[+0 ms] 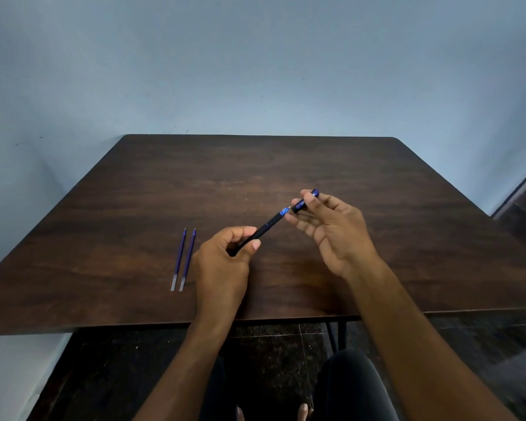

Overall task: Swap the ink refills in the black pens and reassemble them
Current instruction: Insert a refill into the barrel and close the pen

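Gripping pen (263, 230) and cap (303, 203), hands (225, 262) raised.

The table (286, 177), centre frame, looks like dark wood-grain – smooth, with a soft sheen. The pen (263, 230) barrel is matt black with a glossy blue collar. Two refills (183, 259) at left – translucent purple plastic with clear ends. The wall (255, 62) is matt.

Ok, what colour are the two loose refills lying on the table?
Blue, with pale clear ends: the two refills lie side by side on the table, seen in the head view.
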`<state>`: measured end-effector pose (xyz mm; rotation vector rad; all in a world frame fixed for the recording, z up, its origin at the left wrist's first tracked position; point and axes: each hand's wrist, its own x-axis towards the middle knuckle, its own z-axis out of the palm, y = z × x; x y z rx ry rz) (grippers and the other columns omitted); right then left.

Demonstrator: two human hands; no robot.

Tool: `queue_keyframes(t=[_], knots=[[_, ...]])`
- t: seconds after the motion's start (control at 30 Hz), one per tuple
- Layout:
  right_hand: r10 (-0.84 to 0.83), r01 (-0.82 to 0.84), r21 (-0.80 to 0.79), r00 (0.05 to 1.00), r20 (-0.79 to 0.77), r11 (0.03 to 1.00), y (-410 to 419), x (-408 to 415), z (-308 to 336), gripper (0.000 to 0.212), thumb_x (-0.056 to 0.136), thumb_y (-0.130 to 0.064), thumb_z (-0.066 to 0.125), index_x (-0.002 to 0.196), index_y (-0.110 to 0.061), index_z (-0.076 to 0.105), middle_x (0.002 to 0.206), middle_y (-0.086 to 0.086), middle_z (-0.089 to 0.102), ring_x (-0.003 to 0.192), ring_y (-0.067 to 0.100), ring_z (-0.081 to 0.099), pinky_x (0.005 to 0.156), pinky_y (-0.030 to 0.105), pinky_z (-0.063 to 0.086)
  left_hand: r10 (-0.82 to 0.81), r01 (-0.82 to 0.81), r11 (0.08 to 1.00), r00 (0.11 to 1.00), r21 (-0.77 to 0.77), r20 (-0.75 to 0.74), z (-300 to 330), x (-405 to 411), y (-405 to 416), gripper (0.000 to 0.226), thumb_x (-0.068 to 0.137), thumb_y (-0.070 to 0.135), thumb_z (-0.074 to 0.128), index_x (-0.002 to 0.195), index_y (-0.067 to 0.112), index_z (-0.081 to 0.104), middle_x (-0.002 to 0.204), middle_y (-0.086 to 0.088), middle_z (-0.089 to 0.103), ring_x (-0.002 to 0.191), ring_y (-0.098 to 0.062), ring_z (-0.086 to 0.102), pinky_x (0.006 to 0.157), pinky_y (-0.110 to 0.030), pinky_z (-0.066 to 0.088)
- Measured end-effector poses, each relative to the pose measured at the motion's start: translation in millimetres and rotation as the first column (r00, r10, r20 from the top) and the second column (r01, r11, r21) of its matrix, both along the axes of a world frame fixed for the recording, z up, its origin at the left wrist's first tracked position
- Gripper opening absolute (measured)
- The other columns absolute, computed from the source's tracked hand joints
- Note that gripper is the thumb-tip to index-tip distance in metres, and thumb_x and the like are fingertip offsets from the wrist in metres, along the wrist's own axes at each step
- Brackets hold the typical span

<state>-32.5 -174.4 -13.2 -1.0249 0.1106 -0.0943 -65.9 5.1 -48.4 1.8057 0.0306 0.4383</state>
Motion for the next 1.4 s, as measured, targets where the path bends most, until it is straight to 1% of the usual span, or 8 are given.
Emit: queue_keyframes(t=[0.13,0.23,0.43,0.7,0.87,1.03,1.23,1.4], knots=[[0.027,-0.025,-0.033,0.998,0.049,0.999,-1,-8,7,0.027,0.095,-0.016,0.07,0.11,0.006,0.064,0.097,0.023,0.078,0.092,0.036,0.078,0.077,0.039,0.063,0.006,-0.008,0.999,1.0,0.047,0.029,6,-3,-1,0.024,0.083,0.015,0.081,0.097,0.033,0.075,0.086,0.025,0.071,0.087,0.015,0.064,0.074,0.0,0.043],[0.016,-0.012,-0.063,0.998,0.059,0.998,1,-11,8,0.023,0.095,-0.016,0.07,0.107,0.003,0.066,0.101,0.026,0.078,0.09,0.036,0.078,0.077,0.04,0.064,0.013,-0.015,0.999,0.999,0.048,0.04,12,-4,-1,0.024,0.082,0.015,0.081,0.095,0.035,0.075,0.084,0.025,0.071,0.086,0.015,0.065,0.072,0.0,0.043],[-0.007,0.011,-0.038,0.994,0.108,0.999,2,-15,12,0.016,0.095,-0.015,0.07,0.099,0.0,0.067,0.1,0.026,0.078,0.083,0.033,0.078,0.074,0.038,0.064,0.012,-0.015,0.998,0.999,0.069,0.043,19,-9,-2,0.023,0.082,0.015,0.082,0.097,0.033,0.076,0.087,0.022,0.073,0.085,0.013,0.066,0.073,-0.001,0.044],[-0.038,0.036,0.019,0.991,0.127,0.999,2,-23,19,0.016,0.097,-0.014,0.067,0.1,0.002,0.066,0.101,0.026,0.077,0.08,0.031,0.078,0.07,0.036,0.063,0.009,-0.014,0.996,0.998,0.084,0.068,24,-16,-4,0.025,0.082,0.014,0.082,0.096,0.034,0.077,0.085,0.023,0.073,0.084,0.012,0.066,0.074,-0.002,0.046],[-0.019,0.021,-0.019,0.992,0.128,1.0,-1,-27,24,0.016,0.096,-0.013,0.069,0.1,0.002,0.067,0.101,0.027,0.077,0.081,0.032,0.078,0.071,0.037,0.064,0.007,-0.011,0.998,0.998,0.064,0.066,27,-16,-4,0.03,0.082,0.014,0.082,0.092,0.04,0.074,0.085,0.023,0.074,0.084,0.01,0.068,0.075,-0.003,0.047],[-0.02,0.022,-0.011,0.993,0.113,1.0,-1,-28,22,0.019,0.095,-0.014,0.071,0.103,0.003,0.067,0.102,0.027,0.077,0.084,0.034,0.078,0.072,0.037,0.064,0.007,-0.012,0.996,0.998,0.086,0.058,28,-16,-3,0.026,0.082,0.013,0.082,0.096,0.034,0.077,0.086,0.022,0.074,0.085,0.011,0.067,0.074,-0.002,0.046],[0.011,-0.009,-0.023,0.993,0.117,1.0,5,-30,20,0.021,0.094,-0.014,0.071,0.103,0.005,0.066,0.1,0.027,0.077,0.087,0.036,0.078,0.072,0.038,0.064,0.004,-0.01,0.994,0.998,0.105,0.058,31,-19,-5,0.026,0.081,0.014,0.082,0.096,0.035,0.076,0.085,0.023,0.073,0.086,0.012,0.066,0.076,-0.001,0.045],[0.024,-0.017,-0.068,0.994,0.105,0.998,11,-31,16,0.022,0.086,-0.017,0.077,0.095,0.002,0.07,0.095,0.022,0.078,0.078,0.032,0.076,0.069,0.038,0.064,0.005,-0.012,0.993,0.998,0.114,0.061,31,-19,-7,0.024,0.082,0.016,0.082,0.096,0.034,0.077,0.085,0.024,0.072,0.086,0.014,0.065,0.075,0.0,0.044]])
